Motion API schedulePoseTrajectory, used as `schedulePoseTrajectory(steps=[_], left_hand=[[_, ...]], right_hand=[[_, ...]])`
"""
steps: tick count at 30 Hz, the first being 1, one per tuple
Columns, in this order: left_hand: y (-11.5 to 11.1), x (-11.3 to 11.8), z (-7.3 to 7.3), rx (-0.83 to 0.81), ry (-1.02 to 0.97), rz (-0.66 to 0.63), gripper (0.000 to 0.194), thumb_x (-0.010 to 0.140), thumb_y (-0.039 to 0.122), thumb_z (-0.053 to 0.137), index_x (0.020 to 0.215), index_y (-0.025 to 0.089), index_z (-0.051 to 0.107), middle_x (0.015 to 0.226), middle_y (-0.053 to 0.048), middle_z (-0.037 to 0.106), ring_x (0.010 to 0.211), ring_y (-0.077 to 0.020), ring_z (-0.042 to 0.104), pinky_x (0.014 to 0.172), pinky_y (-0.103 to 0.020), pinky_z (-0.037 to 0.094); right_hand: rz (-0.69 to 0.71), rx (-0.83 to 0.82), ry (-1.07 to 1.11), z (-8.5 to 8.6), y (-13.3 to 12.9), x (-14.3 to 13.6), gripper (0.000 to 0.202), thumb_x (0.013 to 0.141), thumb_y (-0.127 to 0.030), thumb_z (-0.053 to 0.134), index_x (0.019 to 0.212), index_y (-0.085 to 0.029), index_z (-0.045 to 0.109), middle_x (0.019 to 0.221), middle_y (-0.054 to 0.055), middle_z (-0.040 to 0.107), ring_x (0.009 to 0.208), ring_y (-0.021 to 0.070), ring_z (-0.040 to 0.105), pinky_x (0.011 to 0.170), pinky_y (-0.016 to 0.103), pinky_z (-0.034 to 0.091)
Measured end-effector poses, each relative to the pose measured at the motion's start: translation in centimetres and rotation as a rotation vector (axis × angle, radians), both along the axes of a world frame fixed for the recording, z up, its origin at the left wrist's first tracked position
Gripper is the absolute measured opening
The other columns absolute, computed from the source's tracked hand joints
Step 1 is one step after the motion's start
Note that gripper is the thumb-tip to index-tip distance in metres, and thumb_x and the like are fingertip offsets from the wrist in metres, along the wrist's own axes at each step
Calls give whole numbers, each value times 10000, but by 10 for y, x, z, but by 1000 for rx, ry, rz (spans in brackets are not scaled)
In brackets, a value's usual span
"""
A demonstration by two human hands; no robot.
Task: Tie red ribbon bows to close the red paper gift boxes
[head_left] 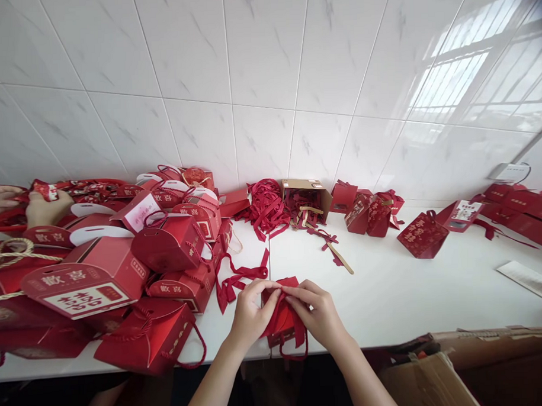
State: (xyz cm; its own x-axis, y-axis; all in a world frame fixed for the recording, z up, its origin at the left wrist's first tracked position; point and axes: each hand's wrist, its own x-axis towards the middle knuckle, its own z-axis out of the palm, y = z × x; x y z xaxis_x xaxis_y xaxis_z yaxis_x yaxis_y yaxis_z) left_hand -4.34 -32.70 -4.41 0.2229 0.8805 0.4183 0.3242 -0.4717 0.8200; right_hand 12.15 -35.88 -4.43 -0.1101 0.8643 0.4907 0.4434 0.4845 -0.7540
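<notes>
Just before me at the table's front edge sits a small red gift box (287,331), partly hidden by my hands. My left hand (253,310) pinches a red ribbon (275,314) over the top of the box. From the other side my right hand (317,311) pinches the same ribbon, its fingertips nearly meeting those of the left. Ribbon ends hang down the front of the box, and a red cord loop (294,355) droops below. Loose red ribbons (240,276) lie on the table left of my left hand.
Red gift boxes (91,274) are piled at left, with another person's hand (47,206) behind them. A ribbon heap (266,206) and an open carton (326,201) stand by the wall. More boxes (423,235) are at right. A cardboard box (432,381) is below right.
</notes>
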Motion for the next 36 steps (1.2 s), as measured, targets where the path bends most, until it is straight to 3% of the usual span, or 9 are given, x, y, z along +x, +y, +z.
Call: schedulePoseTrajectory(steps=[3, 9, 15, 21, 26, 32, 36], left_hand=[[2, 0, 1, -27, 4, 13, 123, 829, 267, 566, 875, 213, 667, 879, -36, 703, 865, -194, 652, 789, -327, 529], [4, 3, 2, -30, 30, -1, 141, 854, 288, 537, 890, 210, 648, 865, -30, 695, 841, -183, 648, 760, -307, 523], [2, 9, 3, 105, 202, 35, 143, 904, 245, 445, 897, 224, 587, 828, -19, 650, 797, -175, 600, 733, -309, 485], [0, 14, 1, 220, 342, 58, 169, 926, 216, 384, 920, 218, 553, 797, -20, 642, 736, -167, 592, 682, -283, 453], [0, 11, 5, 165, 463, 77, 204, 938, 244, 355, 962, 240, 558, 769, 9, 674, 635, -149, 616, 554, -238, 413], [2, 7, 9, 140, 534, 60, 232, 940, 259, 353, 1017, 262, 572, 788, 22, 704, 639, -149, 648, 552, -228, 409], [0, 6, 8, 149, 555, 79, 250, 940, 268, 350, 1027, 268, 584, 761, 24, 710, 605, -148, 647, 534, -224, 397]], right_hand=[[-3, 52, 8, -5, 1, 0, 239, 897, -247, 487, 975, -248, 713, 759, 47, 577, 611, 137, 555, 544, 269, 498], [37, 71, -66, -8, 2, 1, 301, 927, -198, 398, 1021, -238, 681, 814, 57, 546, 691, 151, 567, 611, 280, 503], [47, 60, -153, -5, 2, -1, 326, 931, -178, 359, 1039, -244, 659, 818, 49, 517, 692, 153, 543, 622, 284, 493], [62, 21, -35, -5, 1, 0, 283, 924, -174, 396, 980, -236, 666, 835, 50, 536, 721, 150, 561, 646, 273, 494], [44, -11, 16, -5, 1, 0, 183, 894, -156, 460, 935, -222, 626, 837, 37, 568, 704, 142, 548, 635, 262, 475], [-34, -70, 42, -6, 2, 2, 83, 870, -162, 491, 843, -217, 546, 785, 10, 577, 650, 136, 509, 592, 253, 441], [-13, -63, 43, -5, 4, 4, 90, 870, -157, 486, 830, -215, 543, 793, 10, 575, 672, 135, 514, 603, 245, 437]])
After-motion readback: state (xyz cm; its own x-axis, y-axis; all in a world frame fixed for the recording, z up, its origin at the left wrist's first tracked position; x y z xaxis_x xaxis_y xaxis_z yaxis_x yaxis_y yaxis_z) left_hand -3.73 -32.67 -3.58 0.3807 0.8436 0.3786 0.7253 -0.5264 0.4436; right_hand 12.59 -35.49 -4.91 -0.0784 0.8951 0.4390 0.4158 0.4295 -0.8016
